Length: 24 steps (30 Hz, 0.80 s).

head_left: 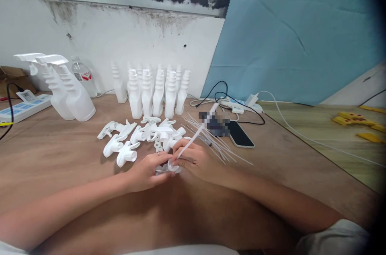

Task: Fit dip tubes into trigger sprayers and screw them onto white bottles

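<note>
In the head view, my left hand (148, 171) is closed around a white spray trigger head (175, 167) near the table's front. My right hand (202, 162) pinches a thin white dip tube (193, 139), which slants up and away to the right. The tube's lower end is at the trigger head; my fingers hide whether it sits inside. Just beyond my hands lies a loose pile of white trigger heads (123, 154). Several more thin white tubes (224, 151) lie spread on the table right of the pile.
Open-necked white bottles (134, 100) stand in rows by the wall. Two spray bottles with heads (81, 104) stand at left, before a clear labelled bottle (83, 76). A phone (241, 134), cables and a power strip (27, 108) lie on the brown table (72, 146).
</note>
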Each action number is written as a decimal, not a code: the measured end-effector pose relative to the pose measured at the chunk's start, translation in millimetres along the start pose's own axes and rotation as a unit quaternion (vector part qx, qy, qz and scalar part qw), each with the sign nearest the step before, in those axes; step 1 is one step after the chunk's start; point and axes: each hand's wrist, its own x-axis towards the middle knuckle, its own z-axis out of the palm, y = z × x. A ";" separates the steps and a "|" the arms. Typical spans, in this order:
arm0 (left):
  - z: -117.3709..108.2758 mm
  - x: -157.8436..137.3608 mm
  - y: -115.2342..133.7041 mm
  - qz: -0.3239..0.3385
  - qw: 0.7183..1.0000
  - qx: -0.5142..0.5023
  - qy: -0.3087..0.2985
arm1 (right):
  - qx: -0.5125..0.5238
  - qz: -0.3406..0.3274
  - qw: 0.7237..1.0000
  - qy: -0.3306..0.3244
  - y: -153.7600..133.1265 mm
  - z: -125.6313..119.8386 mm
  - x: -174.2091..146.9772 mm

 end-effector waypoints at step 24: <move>1.8 0.2 -2.7 0.007 1.000 -0.008 0.003 | 0.036 0.126 0.991 -0.035 -6.3 8.1 0.4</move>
